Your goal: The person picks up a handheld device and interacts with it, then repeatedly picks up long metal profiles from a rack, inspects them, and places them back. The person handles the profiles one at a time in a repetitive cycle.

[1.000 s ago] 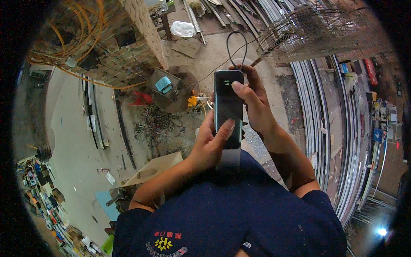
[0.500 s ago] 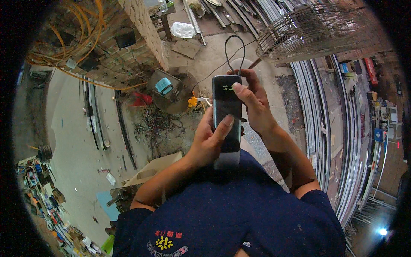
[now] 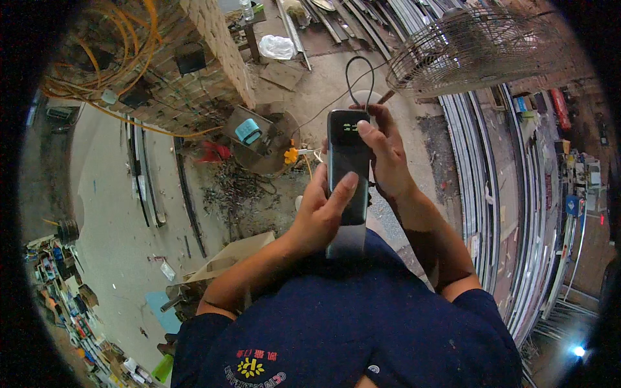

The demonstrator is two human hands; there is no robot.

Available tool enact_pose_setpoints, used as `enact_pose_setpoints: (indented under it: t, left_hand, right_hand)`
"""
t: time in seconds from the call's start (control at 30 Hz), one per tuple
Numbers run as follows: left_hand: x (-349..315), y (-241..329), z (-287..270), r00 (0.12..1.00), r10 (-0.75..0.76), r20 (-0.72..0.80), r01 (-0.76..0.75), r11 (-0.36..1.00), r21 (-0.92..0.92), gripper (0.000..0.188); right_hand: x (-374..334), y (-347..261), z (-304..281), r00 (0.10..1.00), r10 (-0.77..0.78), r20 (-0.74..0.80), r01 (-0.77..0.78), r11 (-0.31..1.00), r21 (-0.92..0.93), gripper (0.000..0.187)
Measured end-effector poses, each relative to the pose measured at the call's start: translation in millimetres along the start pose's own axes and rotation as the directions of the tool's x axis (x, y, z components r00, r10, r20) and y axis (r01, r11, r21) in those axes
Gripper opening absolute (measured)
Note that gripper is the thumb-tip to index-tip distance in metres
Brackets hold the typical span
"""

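A glossy black power bank (image 3: 346,158) with small lit figures near its top is held upright in front of my chest. My left hand (image 3: 321,210) wraps round its lower left side, thumb lying across the front. At the upper right, my right hand (image 3: 390,152) grips it too, the thumb pressed on the front close to the lit figures and the fingers behind the top edge. A dark cable (image 3: 347,72) loops up from the top end by my right fingers. Where the cable joins is hidden by those fingers.
Beyond my hands, a large wire-caged fan (image 3: 479,55) spreads across the upper right. Long metal profiles (image 3: 475,168) lie along the right. To the left stand a brick pillar (image 3: 220,52) hung with an orange hose and a round stand carrying a turquoise box (image 3: 248,131). A cardboard box (image 3: 236,255) sits by my left forearm.
The power bank and both hands have shifted slightly to the right, and the cable loop has moved with them. The grip looks the same.
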State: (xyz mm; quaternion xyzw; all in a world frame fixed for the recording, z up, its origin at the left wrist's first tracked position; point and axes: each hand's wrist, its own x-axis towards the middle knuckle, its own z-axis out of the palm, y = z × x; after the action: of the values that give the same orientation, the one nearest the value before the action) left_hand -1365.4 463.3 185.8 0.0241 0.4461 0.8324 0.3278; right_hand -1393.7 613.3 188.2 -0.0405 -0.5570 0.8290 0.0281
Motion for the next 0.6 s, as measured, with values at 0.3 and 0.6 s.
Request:
enact_pose_setpoints:
  t: [0.3,0.6]
  left_hand:
    - [7,7,0,0.999,-0.046,0.013,0.046,0.999,-0.01,0.034]
    - [9,-4,-7,1.0,0.001,-0.004,-0.001,0.998,0.063,0.032]
  right_hand:
    - [-9,5,-7,0.996,0.075,-0.05,-0.075,0.997,0.003,0.032]
    - [-17,13,-8,0.991,0.126,-0.044,-0.125,0.991,0.039,0.032]
